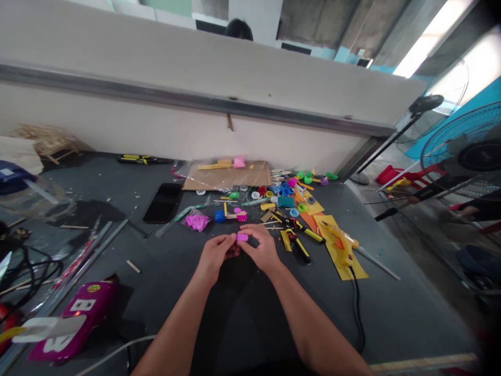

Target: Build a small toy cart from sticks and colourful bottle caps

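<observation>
A small, flat, pink-purple piece with rounded ends (242, 237), perhaps modelling clay, sits between my two hands above the middle of the table. My left hand (217, 255) pinches its left end with thumb and fingertips. On its right side, the thumb and curled fingers of my right hand (261, 247) close round it. Just beyond my hands lies a small build of sticks with a blue block (220, 216) and a pink block (242, 216). A clear bag of pink clay-like lumps (198, 221) rests to its left.
A black phone (163, 202) lies back left. Pliers (299, 246), a yellow glue gun (340, 245) with a black cord and several coloured caps are at right. Cardboard (227, 176) leans near the white partition (156, 122). A purple power strip (78, 321) sits front left.
</observation>
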`<state>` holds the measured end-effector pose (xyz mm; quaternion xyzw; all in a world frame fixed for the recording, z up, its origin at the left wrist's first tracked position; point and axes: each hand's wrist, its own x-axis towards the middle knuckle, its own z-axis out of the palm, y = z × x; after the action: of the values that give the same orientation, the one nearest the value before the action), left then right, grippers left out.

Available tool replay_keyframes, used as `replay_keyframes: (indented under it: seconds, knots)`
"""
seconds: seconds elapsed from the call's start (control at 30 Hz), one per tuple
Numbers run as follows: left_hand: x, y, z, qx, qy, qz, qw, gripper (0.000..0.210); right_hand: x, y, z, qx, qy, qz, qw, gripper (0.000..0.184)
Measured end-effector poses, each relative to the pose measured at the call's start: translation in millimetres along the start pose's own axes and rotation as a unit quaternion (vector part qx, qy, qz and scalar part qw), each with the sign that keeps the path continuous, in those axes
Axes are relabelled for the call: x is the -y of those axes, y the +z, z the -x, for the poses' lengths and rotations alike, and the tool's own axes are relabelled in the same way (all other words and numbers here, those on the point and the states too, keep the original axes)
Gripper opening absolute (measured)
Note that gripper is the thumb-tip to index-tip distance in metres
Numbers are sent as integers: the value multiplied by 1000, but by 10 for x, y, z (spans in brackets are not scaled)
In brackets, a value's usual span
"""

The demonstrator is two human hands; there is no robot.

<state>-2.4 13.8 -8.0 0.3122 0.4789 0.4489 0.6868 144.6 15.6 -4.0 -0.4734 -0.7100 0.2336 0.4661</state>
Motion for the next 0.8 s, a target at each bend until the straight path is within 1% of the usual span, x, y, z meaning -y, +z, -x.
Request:
replay_keyframes:
  seconds: [0.13, 0.37, 0.47, 0.6, 0.7, 0.8]
  knots:
    - [5, -5, -8, -4, 4, -8, 1000, 28, 6, 4, 3, 2, -2, -5, 1000, 21]
    - [-11, 15, 7, -10, -8, -14, 1000, 32, 8, 9, 4, 5, -8, 2, 1000, 18]
    - [-9, 10, 9, -2, 2, -19, 1000, 30, 3, 18, 7, 12, -11, 5, 1000, 19]
    - [-9, -7, -2, -26, 10, -13, 1000, 30, -6, 17, 10, 4, -6, 0, 1000, 25]
    - [-24, -4, 0, -37, 5, -10, 999, 32, 0, 10, 9, -3, 2, 3, 1000, 18]
    - [-42, 12, 17, -16, 1, -20, 1000, 31, 14, 10, 10, 2, 4, 7, 1000, 15]
